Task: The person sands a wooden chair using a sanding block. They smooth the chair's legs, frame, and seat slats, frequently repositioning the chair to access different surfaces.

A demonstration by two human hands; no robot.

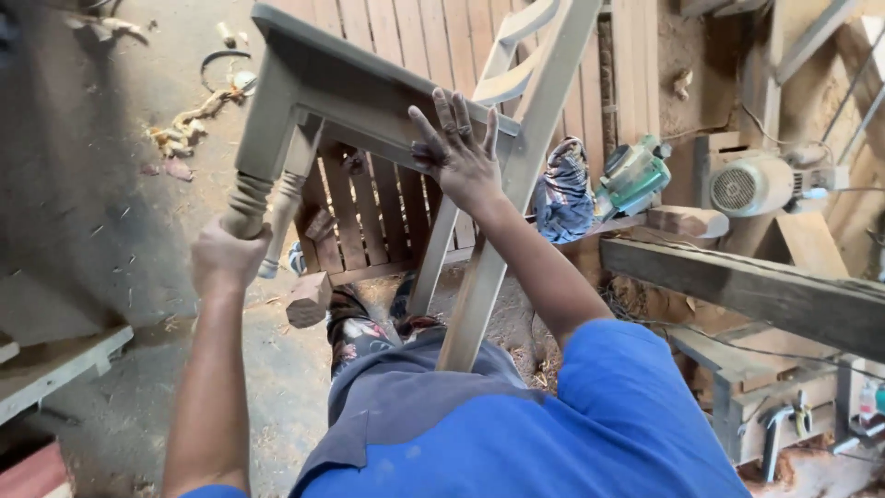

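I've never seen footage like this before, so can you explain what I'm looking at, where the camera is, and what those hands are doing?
There is no machine here: the camera sits on a person's head and looks down at their own bare hands. The left hand grips a turned leg of a grey wooden chair frame, which is tipped up. The right hand lies flat, fingers spread, on the frame's rail. Behind it lies a slatted wooden panel. On a rough workbench to the right rest a green power tool and an electric motor.

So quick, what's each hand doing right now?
Left hand: closed around a turned leg of the wooden chair.
Right hand: open, fingers spread flat on the chair's seat frame.
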